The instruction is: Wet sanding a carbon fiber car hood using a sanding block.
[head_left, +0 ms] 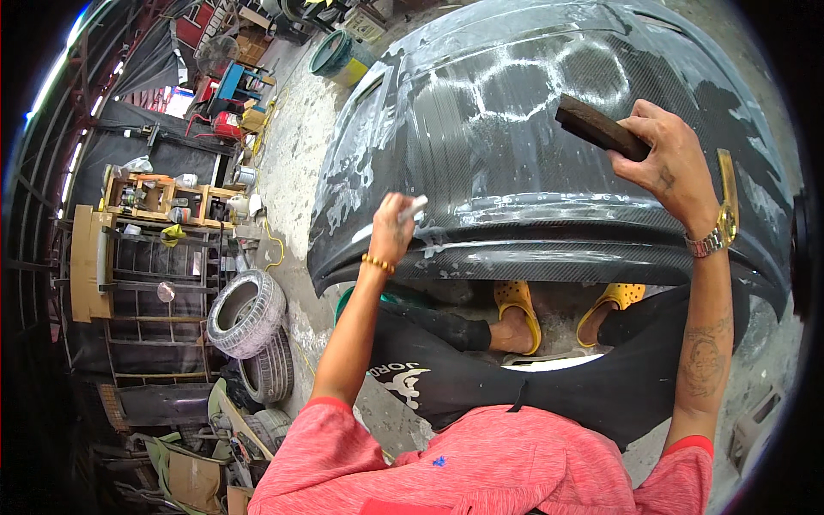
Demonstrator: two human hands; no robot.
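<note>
A dark car hood (515,163) with a woven carbon-fibre pattern lies before me, smeared with white patches and a whitish honeycomb-like outline. Over its left front part, my left hand (393,225) is closed on a small white object (415,207), whose exact kind I cannot make out. My right hand (668,159) grips a long dark sanding block (601,127), raised above the right side of the hood. A thin yellowish strip (728,193) shows just beyond my right wrist, lying on the hood.
Two stacked tyres (247,313) stand on the floor at the left. Beyond them is a wooden rack (163,202) with cans and jars. A green-rimmed bucket (335,56) sits past the hood's far left corner. My feet in yellow clogs (518,313) are under its near edge.
</note>
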